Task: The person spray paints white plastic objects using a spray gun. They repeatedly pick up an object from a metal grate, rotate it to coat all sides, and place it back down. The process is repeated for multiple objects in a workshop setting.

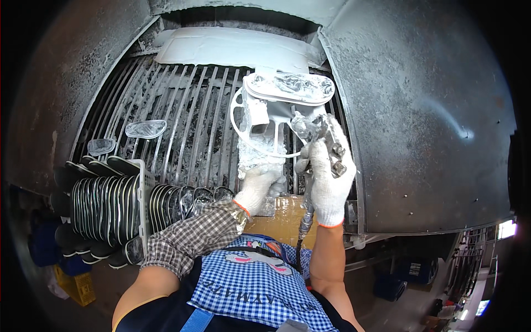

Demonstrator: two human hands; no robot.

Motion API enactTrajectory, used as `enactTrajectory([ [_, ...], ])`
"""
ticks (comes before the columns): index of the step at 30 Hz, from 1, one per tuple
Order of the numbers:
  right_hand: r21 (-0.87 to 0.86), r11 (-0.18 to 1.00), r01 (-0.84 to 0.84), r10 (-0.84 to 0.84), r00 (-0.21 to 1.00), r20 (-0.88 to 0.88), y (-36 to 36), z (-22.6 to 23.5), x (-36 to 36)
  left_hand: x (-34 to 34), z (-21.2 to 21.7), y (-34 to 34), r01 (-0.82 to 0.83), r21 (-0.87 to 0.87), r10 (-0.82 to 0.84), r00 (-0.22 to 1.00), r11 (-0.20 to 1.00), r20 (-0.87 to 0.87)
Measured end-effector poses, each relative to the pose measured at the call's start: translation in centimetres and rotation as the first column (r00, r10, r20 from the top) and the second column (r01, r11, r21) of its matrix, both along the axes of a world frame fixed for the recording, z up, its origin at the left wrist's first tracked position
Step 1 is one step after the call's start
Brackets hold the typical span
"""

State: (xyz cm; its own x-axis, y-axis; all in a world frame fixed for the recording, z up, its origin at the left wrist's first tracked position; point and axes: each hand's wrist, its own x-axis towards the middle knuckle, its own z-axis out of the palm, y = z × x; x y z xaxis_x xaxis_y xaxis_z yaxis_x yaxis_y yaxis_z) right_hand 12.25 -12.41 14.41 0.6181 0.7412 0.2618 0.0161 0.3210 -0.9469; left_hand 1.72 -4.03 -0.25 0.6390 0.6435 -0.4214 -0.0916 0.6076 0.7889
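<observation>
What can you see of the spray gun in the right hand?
The metal spray gun looks silvery and is crusted with pale paint. It stands roughly upright in the white-gloved right hand, which wraps its grip, nozzle end towards the clear shoe sole on the paint-caked white holder. Small knobs jut at its rear. A metal fitting and dark hose hang below the hand. The white-gloved left hand grips the holder's stand, not the gun.

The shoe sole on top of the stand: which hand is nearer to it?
Right. The right hand holds the spray gun just below the shoe sole; the left hand grips the stand lower down.
</observation>
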Motion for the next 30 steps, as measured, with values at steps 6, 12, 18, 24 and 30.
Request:
enactTrajectory([
  [6, 0.029, 0.992, 0.126, -0.127, 0.991, 0.028, -1.7, -0.4, 1.1, 1.6, 3.1, -0.3, -0.088, 0.031, 0.084, 0.991, 0.996, 0.102],
  [12, -0.150, 0.968, 0.202, -0.181, 0.973, 0.141, -5.6, -4.5, 3.3, 6.0, 6.2, 0.9, -0.272, 0.039, 0.232, 0.880, 0.962, 0.415],
  [18, -0.347, 0.900, 0.262, -0.225, 0.964, 0.144, -9.7, -12.4, 4.6, 10.3, 9.1, 2.7, -0.405, -0.164, 0.429, 0.745, 0.900, 0.511],
  [24, -0.511, 0.782, 0.357, -0.314, 0.934, 0.172, -14.3, -20.5, 4.9, 12.8, 8.8, 4.7, -0.419, -0.153, 0.439, 0.767, 0.895, 0.467],
  [30, -0.647, 0.708, 0.284, -0.309, 0.948, 0.077, -15.5, -23.9, 4.5, 13.7, 9.4, 6.0, -0.411, -0.219, 0.464, 0.736, 0.885, 0.493],
])
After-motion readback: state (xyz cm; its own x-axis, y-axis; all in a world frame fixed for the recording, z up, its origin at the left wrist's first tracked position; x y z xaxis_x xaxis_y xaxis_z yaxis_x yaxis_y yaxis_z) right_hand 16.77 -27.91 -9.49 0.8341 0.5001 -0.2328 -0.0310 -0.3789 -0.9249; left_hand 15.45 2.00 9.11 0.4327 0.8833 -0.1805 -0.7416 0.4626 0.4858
